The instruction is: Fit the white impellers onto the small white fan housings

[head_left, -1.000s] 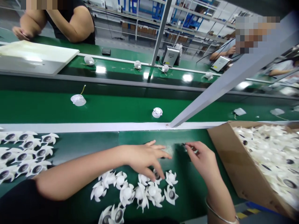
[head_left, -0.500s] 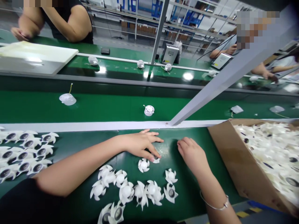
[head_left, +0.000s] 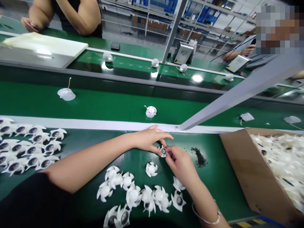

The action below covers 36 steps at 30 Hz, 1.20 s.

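Observation:
A small white fan impeller [head_left: 162, 151] with a dark ring in its hub sits hub side up on the green bench. My left hand [head_left: 147, 139] steadies it between thumb and finger, the other fingers reaching forward. Over its right edge, the fingertips of my right hand [head_left: 181, 160] are pinched together at the hub; what they hold is too small to make out. Just beyond that hand lies a heap of tiny black pieces [head_left: 200, 157]. A single white impeller [head_left: 151, 169] rests nearer to me, with a loose group of impellers [head_left: 133, 195] below it.
Rows of impellers [head_left: 33, 147] lie at left. A cardboard box [head_left: 244, 167] full of white impellers stands at right. Beyond the white rail [head_left: 95, 124], a green conveyor [head_left: 106, 107] carries white round housings [head_left: 151, 111]. A slanted metal post [head_left: 220, 98] crosses the right side. People sit opposite.
My right hand has moved left from beside the black pieces to the impeller under my left hand, uncovering the heap. The view has shifted slightly.

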Each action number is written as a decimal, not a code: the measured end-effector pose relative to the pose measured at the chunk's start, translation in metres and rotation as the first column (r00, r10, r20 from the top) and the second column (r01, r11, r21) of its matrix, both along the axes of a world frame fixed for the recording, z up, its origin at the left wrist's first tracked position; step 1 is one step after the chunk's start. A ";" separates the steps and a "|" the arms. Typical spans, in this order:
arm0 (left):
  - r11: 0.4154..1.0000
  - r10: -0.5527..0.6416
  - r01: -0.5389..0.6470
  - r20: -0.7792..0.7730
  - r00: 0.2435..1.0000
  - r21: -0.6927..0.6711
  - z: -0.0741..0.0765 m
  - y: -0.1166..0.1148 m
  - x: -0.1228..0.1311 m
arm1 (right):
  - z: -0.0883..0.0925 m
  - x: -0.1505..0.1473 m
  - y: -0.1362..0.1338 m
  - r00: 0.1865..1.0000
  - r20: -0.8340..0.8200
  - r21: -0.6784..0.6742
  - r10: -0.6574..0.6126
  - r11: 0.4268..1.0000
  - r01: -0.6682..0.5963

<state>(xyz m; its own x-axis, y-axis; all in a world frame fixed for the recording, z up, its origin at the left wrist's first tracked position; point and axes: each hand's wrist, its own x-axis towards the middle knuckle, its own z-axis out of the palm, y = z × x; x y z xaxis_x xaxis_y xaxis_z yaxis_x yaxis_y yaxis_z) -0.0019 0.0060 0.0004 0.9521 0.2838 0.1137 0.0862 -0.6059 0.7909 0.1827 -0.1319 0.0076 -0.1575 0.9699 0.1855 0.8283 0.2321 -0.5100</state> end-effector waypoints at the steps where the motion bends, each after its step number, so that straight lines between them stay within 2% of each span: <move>1: 1.000 -0.002 0.002 0.001 1.000 -0.008 0.000 0.000 0.000 | -0.003 -0.003 0.002 0.998 0.063 0.035 0.001 0.999 -0.003; 5: 1.000 -0.013 0.013 -0.005 1.000 -0.023 0.000 0.000 0.000 | -0.004 -0.006 0.008 0.932 0.363 0.185 0.023 0.978 -0.097; 8: 1.000 -0.012 0.011 -0.006 1.000 -0.016 -0.001 0.001 -0.001 | 0.002 -0.008 0.009 0.862 0.506 0.227 0.034 0.959 -0.172; 14: 1.000 -0.011 0.010 -0.019 1.000 -0.006 0.000 0.001 0.000 | 0.006 -0.020 -0.008 0.760 0.647 0.234 0.064 0.932 -0.278; 17: 1.000 -0.011 0.011 -0.024 1.000 0.001 -0.001 0.001 0.000 | 0.009 -0.013 -0.015 0.796 0.593 0.204 0.120 0.934 -0.293; 19: 1.000 -0.010 0.010 -0.035 0.999 0.003 -0.002 0.002 0.000 | 0.015 0.004 -0.016 0.857 0.504 0.202 0.103 0.951 -0.233; 22: 1.000 -0.007 0.008 -0.047 0.999 0.021 -0.002 0.001 0.000 | 0.026 0.048 -0.011 0.929 0.349 0.279 -0.121 0.960 0.020; 24: 0.998 0.000 0.002 -0.034 0.999 0.056 -0.002 0.000 0.000 | 0.028 0.084 -0.005 0.923 0.250 0.319 -0.291 0.925 0.205; 27: 0.989 -0.008 0.004 0.022 1.000 0.148 -0.001 -0.003 0.001 | 0.019 0.135 0.009 0.874 0.185 0.262 -0.449 0.880 0.396; 29: 0.978 -0.031 0.019 0.057 0.998 0.208 -0.001 -0.005 0.001 | 0.008 0.162 0.023 0.848 0.200 0.201 -0.491 0.868 0.455; 32: 0.968 -0.024 0.006 0.068 0.997 0.251 -0.001 -0.005 0.002 | -0.005 0.189 0.056 0.836 0.250 0.169 -0.489 0.872 0.460; 36: 0.959 0.026 -0.039 0.051 0.998 0.279 -0.002 -0.003 0.002 | -0.006 0.214 0.119 0.791 0.322 0.167 -0.520 0.854 0.493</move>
<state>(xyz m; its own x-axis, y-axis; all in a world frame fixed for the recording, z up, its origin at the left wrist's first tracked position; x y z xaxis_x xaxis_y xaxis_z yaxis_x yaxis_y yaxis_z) 0.0000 0.0027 -0.0019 0.9348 0.2650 0.2366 0.0770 -0.8013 0.5933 0.3969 -0.0131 0.0021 0.2866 0.9149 0.2845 0.9542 -0.2460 -0.1701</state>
